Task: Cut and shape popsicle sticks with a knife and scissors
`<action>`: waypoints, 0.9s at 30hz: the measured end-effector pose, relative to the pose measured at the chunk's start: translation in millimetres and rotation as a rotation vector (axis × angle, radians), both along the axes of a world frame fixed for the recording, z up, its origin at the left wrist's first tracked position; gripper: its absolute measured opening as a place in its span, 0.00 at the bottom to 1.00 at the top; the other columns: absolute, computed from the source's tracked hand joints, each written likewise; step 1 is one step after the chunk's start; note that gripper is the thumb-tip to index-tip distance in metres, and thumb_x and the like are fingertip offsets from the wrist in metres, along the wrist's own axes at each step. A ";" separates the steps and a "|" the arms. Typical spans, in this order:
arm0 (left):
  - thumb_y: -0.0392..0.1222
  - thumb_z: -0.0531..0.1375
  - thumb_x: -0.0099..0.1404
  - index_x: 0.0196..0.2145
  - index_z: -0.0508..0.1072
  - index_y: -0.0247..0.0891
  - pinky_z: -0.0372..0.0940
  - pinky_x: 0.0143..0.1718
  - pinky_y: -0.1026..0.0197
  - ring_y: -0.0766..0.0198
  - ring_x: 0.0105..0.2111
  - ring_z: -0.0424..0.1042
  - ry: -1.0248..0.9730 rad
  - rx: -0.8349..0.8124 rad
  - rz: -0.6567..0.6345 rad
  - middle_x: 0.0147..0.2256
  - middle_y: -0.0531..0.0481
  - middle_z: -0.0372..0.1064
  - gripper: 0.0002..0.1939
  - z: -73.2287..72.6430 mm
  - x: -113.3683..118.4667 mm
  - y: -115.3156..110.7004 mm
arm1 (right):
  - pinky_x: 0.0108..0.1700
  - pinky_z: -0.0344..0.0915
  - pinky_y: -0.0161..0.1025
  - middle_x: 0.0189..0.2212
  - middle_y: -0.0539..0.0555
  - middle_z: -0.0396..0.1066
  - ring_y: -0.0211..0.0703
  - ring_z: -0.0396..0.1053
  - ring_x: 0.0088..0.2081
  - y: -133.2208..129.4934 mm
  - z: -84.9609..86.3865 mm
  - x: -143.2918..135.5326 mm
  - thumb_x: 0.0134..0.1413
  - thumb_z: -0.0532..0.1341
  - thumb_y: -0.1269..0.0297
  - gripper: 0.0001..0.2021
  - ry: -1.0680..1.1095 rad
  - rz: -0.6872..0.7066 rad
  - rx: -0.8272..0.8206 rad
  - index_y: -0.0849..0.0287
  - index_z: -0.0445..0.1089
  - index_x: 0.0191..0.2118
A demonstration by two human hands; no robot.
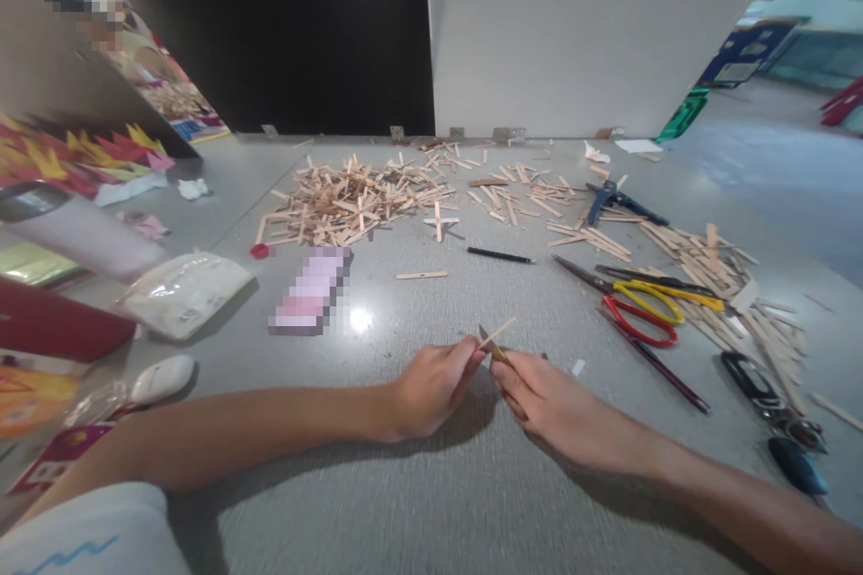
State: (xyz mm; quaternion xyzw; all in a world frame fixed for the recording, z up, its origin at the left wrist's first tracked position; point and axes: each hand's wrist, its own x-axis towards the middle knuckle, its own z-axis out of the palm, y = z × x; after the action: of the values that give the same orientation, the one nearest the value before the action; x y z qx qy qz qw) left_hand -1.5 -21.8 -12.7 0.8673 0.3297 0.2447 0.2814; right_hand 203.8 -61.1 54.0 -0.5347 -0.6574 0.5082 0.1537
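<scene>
Near the middle of the grey table (397, 503), my left hand (431, 388) pinches a thin wooden stick (502, 329) that points up and to the right. Close beside it, my right hand (539, 391) is closed around a small knife (495, 349), whose dark blade tip touches or crosses the stick. A single stick (422, 275) lies flat beyond my hands. Behind it two sticks form a cross (438, 221). A black pencil (500, 255) lies to the right of these.
A heap of wooden pieces (343, 198) lies at the back. Red-and-yellow scissors (640, 314), blue pliers (610, 198) and more sticks (701, 265) are at the right. A phone (311, 290), plastic packet (189, 292) and white mouse (163, 379) are at the left. Upright panels (553, 36) stand behind.
</scene>
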 end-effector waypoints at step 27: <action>0.32 0.50 0.70 0.38 0.57 0.45 0.51 0.27 0.62 0.65 0.23 0.55 -0.038 -0.156 -0.038 0.27 0.58 0.59 0.07 -10.5 -4.9 -3.5 | 0.29 0.58 0.41 0.25 0.46 0.59 0.42 0.56 0.25 7.0 10.3 11.5 0.78 0.52 0.56 0.16 0.016 -0.006 -0.186 0.51 0.63 0.34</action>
State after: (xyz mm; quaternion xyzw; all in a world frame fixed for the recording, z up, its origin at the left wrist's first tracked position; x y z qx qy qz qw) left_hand -6.4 -25.3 -23.2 0.8441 0.3257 0.2295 0.3590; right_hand 215.3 -54.1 64.3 -0.5447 -0.6047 0.5706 0.1102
